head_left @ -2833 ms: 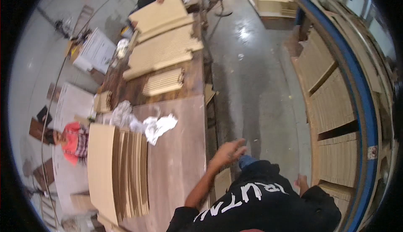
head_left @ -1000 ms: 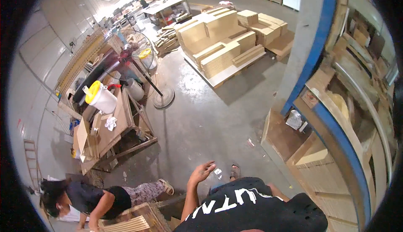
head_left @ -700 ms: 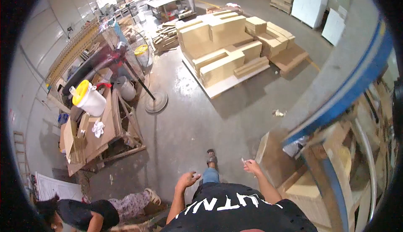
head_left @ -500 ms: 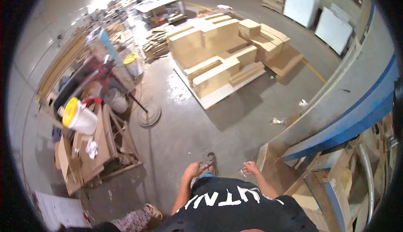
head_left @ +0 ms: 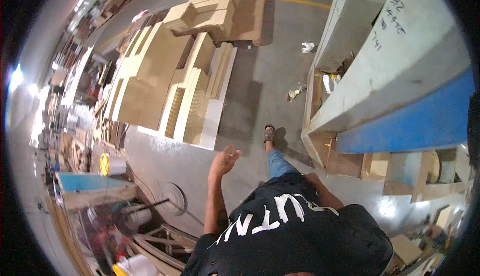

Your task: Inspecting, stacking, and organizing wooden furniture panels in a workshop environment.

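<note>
Hands empty: the left hand hangs loose with fingers spread above the concrete floor, the right hand hidden behind the dark shirt. Nearest lie the stacked tan boards ahead-left, likely stiff and heavy, best gripped at opposite edges. A blue-edged rack stands right.

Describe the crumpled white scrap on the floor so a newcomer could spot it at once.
Start at the big stack of tan boards on the grey concrete floor. Look across the open aisle toward the pale slanted panel. The white scrap lies beside its base, brighter than the darker debris nearer the walker.
</note>
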The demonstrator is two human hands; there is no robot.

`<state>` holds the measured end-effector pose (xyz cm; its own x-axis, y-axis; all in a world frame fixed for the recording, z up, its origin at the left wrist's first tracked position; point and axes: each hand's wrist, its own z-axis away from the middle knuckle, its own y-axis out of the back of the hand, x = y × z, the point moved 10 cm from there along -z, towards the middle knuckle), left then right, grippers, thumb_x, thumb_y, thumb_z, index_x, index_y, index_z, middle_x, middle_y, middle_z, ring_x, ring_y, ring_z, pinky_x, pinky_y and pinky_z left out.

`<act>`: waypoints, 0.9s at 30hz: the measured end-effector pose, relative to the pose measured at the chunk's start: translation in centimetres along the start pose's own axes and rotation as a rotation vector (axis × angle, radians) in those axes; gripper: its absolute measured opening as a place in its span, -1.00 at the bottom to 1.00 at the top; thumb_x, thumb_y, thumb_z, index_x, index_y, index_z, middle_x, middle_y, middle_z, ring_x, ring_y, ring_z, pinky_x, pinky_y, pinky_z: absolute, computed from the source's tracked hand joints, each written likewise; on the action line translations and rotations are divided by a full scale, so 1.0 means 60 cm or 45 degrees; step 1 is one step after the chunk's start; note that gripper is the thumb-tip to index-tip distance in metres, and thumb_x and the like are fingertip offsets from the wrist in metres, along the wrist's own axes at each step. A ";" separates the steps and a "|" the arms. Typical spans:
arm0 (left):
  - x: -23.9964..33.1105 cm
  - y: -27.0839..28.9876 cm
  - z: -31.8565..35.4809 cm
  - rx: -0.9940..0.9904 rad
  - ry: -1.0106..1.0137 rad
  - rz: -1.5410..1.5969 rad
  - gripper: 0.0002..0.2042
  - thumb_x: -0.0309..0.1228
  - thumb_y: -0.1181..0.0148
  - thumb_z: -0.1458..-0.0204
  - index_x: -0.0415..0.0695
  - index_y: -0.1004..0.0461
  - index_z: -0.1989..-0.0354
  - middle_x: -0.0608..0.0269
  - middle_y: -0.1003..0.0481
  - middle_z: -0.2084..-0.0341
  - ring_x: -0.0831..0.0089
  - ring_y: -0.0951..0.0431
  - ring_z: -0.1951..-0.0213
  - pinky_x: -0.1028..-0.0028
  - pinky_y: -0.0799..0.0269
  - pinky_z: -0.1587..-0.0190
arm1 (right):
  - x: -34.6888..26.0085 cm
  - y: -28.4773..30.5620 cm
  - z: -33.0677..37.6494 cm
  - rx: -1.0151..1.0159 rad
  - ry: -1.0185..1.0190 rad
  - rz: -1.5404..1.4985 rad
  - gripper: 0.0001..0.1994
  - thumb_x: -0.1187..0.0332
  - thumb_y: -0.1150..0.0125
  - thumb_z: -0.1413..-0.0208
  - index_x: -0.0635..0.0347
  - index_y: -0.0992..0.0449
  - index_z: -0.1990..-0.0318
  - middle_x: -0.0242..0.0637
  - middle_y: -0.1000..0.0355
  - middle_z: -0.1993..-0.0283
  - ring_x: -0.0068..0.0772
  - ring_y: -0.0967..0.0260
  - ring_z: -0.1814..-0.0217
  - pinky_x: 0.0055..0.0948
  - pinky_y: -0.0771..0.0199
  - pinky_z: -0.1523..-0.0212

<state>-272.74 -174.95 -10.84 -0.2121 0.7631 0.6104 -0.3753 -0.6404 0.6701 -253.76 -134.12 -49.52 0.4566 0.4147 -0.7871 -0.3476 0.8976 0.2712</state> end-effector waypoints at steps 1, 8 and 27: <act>-0.004 -0.018 -0.051 -0.011 -0.112 0.072 -0.46 0.00 -0.10 -0.07 -0.21 -0.36 -0.05 -0.16 -0.52 0.23 0.03 -0.53 0.12 0.26 -0.41 0.10 | 0.055 0.006 -0.023 0.031 0.067 -0.018 -0.69 0.13 -0.08 -0.07 0.20 -0.53 0.45 -0.30 -0.40 0.58 -0.39 -0.32 0.53 -0.33 -0.37 0.39; 0.029 0.000 -0.272 -0.177 -0.019 -0.020 -0.52 -0.06 -0.11 -0.07 -0.17 -0.39 -0.03 -0.06 -0.54 0.23 0.07 -0.52 0.08 0.30 -0.40 0.07 | -0.079 0.114 -0.220 0.108 -0.328 0.035 -0.68 0.10 -0.07 -0.08 0.20 -0.51 0.44 -0.29 -0.42 0.53 -0.43 -0.36 0.46 -0.29 -0.34 0.35; 0.156 0.112 -1.101 -0.491 -0.222 -0.055 -0.60 -0.09 0.04 -0.14 -0.25 -0.46 0.24 -0.02 -0.50 0.42 0.16 -0.54 0.27 0.14 -0.36 0.19 | -1.313 0.971 -0.126 2.807 0.508 0.495 -0.56 0.31 -0.06 -0.20 0.34 -0.22 -0.16 -0.01 -0.24 -0.15 -0.22 -0.30 -0.05 -0.24 -0.38 -0.02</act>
<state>-336.89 -166.35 -28.51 -0.0454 0.7413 0.6697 -0.6975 -0.5034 0.5100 -316.19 -115.65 24.10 0.3825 0.7630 -0.5211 0.9217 -0.3547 0.1572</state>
